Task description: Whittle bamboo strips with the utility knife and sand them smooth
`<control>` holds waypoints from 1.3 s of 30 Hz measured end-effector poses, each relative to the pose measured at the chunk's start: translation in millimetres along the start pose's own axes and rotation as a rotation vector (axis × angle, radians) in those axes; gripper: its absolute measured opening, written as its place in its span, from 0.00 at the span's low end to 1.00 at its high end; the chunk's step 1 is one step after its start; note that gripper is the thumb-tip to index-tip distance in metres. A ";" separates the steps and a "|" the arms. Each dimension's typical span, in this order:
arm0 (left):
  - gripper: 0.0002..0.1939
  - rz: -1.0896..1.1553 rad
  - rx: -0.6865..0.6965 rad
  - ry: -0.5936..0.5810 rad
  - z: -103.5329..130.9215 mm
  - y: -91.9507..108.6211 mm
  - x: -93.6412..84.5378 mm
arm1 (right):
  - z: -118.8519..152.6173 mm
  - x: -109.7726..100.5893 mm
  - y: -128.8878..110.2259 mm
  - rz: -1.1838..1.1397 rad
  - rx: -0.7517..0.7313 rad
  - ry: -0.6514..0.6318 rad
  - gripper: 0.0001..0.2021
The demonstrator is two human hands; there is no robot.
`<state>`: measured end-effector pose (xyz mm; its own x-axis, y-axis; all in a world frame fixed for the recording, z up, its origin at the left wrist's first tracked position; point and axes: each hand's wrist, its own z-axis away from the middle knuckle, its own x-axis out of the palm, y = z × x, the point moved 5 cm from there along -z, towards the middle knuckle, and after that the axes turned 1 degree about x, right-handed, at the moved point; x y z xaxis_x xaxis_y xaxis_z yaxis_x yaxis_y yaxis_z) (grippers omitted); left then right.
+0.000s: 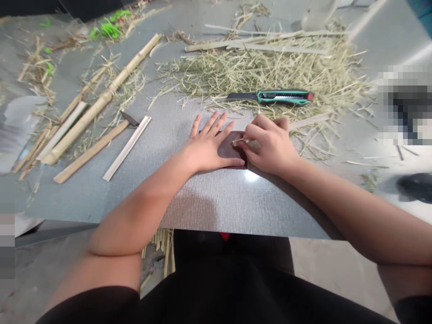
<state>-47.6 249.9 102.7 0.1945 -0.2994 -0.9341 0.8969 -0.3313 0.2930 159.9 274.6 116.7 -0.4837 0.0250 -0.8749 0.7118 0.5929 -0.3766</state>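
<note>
A dark brown sheet that looks like sandpaper lies flat on the table. My left hand presses on it with fingers spread, holding it down. Pinched in my right hand is a thin bamboo strip; one end rests on the brown sheet, and the other sticks out to the right past my knuckles. My right fingers hide the strip's middle. Just beyond my hands, a green and black utility knife with its blade out lies at the edge of a heap of bamboo shavings.
On the left lie a hammer, a short split bamboo piece and a long bamboo pole. Several long strips rest across the shavings. Bright green scraps are at the back left. A dark object sits at the right.
</note>
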 end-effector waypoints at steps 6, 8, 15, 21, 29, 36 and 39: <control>0.70 -0.010 -0.008 -0.004 -0.9 0.4 0.5 | -1.0 -1.4 3.5 -0.004 0.007 0.019 0.12; 0.70 -0.013 -0.004 -0.005 -1.0 1.0 0.5 | -1.1 -1.3 2.1 -0.004 -0.011 0.003 0.12; 0.71 -0.002 0.003 -0.008 0.1 1.6 -1.0 | 0.3 -2.8 -3.8 0.046 -0.029 -0.007 0.14; 0.70 -0.019 -0.011 -0.010 -0.1 1.1 -0.8 | 0.1 -1.9 -0.3 0.085 -0.013 0.013 0.12; 0.69 -0.036 -0.025 -0.018 -0.2 2.2 -0.7 | 1.1 2.9 1.2 0.208 -0.092 0.095 0.12; 0.69 -0.024 -0.021 -0.001 0.0 1.5 -0.1 | 1.1 1.5 -0.4 0.245 -0.143 0.109 0.11; 0.69 -0.028 -0.016 0.000 -0.4 1.6 0.8 | 0.5 2.2 -1.1 0.240 -0.158 0.082 0.11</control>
<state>-45.9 249.4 102.3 0.1695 -0.2899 -0.9419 0.9082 -0.3251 0.2635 158.4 273.6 115.0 -0.3559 0.2407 -0.9030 0.7257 0.6800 -0.1047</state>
